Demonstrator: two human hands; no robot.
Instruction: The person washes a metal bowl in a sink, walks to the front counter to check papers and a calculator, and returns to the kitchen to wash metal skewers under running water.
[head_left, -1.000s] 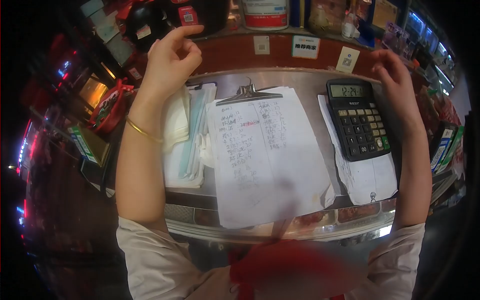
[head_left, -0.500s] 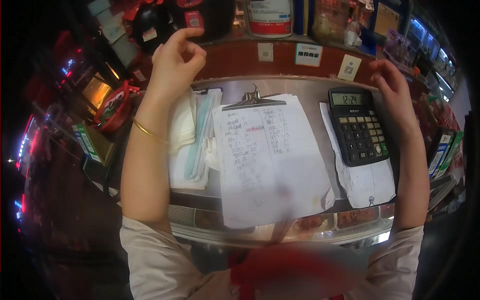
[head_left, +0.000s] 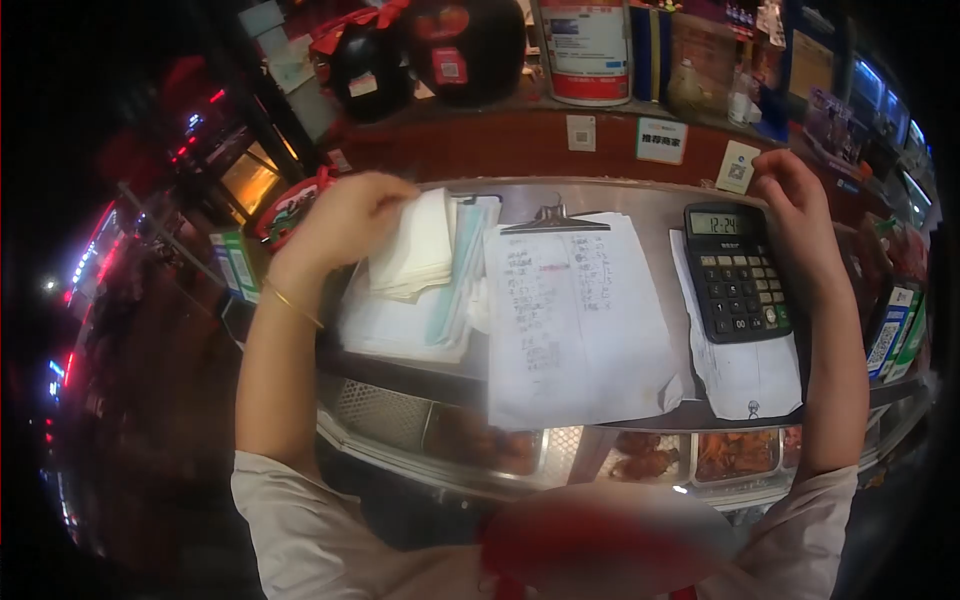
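Gold circles my left wrist as a thin bangle (head_left: pixel 292 304). My left hand (head_left: pixel 350 220), fingers bent, is at the upper left edge of the cream paper slips (head_left: pixel 420 245), which lie on pale sheets (head_left: pixel 390 325); whether I pinch them I cannot tell. My right hand (head_left: pixel 803 215) curls loosely just beside the black calculator (head_left: pixel 735 275); whether its fingertips meet I cannot tell. Between my arms, handwritten sheets (head_left: pixel 590 320) lie under a metal clip (head_left: pixel 553 218). Farther out, a white-and-red bucket (head_left: pixel 588 55) stands above the red-brown panel (head_left: pixel 470 150).
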